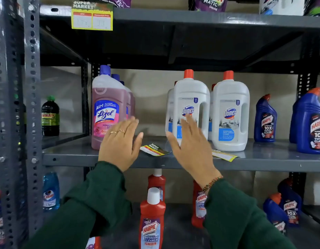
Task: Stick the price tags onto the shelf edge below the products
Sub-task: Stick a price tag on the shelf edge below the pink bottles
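Two loose yellow price tags lie flat on the grey middle shelf (274, 164): one tag (154, 149) between my hands, another tag (224, 155) in front of the white Domex bottles (229, 112). A third tag (92, 17) is stuck on the upper shelf edge at the left. My left hand (119, 144) hovers open in front of the pink Lizol bottle (107, 106). My right hand (189, 150) is open too, raised before the left Domex bottle (190, 106). Neither hand holds anything.
Blue Harpic bottles (265, 119) stand at the right of the middle shelf, a dark green bottle (50, 116) in the left bay. Red Harpic bottles (152, 218) and a blue Colin bottle (51, 191) sit on the lower shelf. A perforated grey upright (32, 105) frames the left side.
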{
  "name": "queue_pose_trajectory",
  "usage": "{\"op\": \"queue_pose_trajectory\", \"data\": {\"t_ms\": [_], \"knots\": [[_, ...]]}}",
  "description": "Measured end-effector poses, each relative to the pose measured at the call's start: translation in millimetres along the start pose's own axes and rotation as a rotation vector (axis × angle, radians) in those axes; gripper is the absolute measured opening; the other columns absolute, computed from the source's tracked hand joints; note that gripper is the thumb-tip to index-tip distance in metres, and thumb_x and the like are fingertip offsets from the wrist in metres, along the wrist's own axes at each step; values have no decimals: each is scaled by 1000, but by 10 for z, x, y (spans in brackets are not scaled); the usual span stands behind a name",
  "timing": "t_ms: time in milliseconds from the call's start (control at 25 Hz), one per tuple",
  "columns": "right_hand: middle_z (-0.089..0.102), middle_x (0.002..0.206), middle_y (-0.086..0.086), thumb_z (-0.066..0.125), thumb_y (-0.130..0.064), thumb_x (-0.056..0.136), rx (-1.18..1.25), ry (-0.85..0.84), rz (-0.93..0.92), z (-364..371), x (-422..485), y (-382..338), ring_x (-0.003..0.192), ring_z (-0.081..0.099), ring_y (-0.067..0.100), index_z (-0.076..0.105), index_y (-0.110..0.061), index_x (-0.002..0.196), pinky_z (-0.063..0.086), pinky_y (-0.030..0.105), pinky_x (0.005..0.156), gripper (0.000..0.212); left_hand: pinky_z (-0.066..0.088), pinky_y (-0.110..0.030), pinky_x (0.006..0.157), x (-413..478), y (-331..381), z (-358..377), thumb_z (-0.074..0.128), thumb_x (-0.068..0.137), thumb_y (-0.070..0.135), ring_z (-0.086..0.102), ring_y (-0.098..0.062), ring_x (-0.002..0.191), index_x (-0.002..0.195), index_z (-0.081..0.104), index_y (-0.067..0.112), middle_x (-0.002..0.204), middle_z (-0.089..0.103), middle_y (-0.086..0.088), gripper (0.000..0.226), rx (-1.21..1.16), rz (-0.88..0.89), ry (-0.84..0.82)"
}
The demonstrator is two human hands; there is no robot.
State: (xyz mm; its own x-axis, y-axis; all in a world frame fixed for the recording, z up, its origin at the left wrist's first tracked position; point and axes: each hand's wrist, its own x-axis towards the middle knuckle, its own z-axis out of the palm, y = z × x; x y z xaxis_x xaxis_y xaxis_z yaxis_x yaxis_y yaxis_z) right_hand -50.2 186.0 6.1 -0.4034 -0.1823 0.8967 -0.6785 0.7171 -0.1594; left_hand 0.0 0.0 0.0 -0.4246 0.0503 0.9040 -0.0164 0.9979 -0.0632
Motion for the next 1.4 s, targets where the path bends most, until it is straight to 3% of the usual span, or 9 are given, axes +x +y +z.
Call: {"op": "queue_pose_trajectory", "data": {"t_ms": [160,520,760,840,920,1000,1080,1240,1400], "knots": [[62,102,16,38,-56,87,96,-393,271,304,-16,-110,98,55,34,58,-6,88,51,43,82,54,49,-36,59,-318,-216,202,32,89,36,63,-32,62,71,68,6,67,69,-14,51,3,-51,-108],[67,98,12,58,-29,79,107,-306,429,526,76,-193,96,56,33,60,-11,87,45,41,85,20,45,-39,68,-477,-265,354,34,90,31,64,-30,70,85,68,5,79,71,-12,43,88,-11,6],[65,80,-6,61,-37,80,435,-221,549,433,136,-172,88,62,21,57,-26,70,47,46,87,15,39,-40,68,-489,-273,418,35,92,29,62,-31,68,83,68,5,77,70,-12,42,74,-9,46],[64,84,-8,62,-29,82,610,-175,490,386,100,-150,88,63,17,58,-32,80,52,46,83,5,43,-40,67,-467,-263,402,27,97,34,63,-32,67,82,68,4,74,70,-12,53,-41,-60,81],[68,99,-2,59,-23,85,669,-224,363,385,26,-188,94,62,16,62,-26,103,54,41,83,19,49,-38,73,-403,-238,326,21,97,42,65,-28,77,98,66,7,84,71,-8,57,-402,-314,168],[69,103,2,58,-23,85,658,-272,242,431,-53,-258,98,60,16,64,-27,103,53,41,84,19,48,-33,81,-346,-203,225,31,93,46,63,-21,89,120,53,16,99,67,-1,47,-751,-542,243],[68,100,3,59,-24,85,651,-306,182,473,-126,-300,102,55,16,65,-28,97,51,39,85,14,46,-21,80,-326,-194,81,49,90,40,60,-5,89,123,48,28,102,63,7,36,-865,-544,202],[57,97,1,65,-24,81,581,-322,106,428,-249,-235,93,48,7,64,-23,97,36,11,75,16,38,-1,64,-436,-246,-103,70,82,20,55,10,73,104,65,32,83,62,11,25,-587,-350,-97],[58,87,1,66,-27,80,329,-335,-78,427,-311,-218,90,44,12,68,-13,89,33,20,72,17,37,-4,59,-534,-265,-115,68,84,14,59,-8,68,92,70,18,71,64,2,9,-439,-282,-106]]}}
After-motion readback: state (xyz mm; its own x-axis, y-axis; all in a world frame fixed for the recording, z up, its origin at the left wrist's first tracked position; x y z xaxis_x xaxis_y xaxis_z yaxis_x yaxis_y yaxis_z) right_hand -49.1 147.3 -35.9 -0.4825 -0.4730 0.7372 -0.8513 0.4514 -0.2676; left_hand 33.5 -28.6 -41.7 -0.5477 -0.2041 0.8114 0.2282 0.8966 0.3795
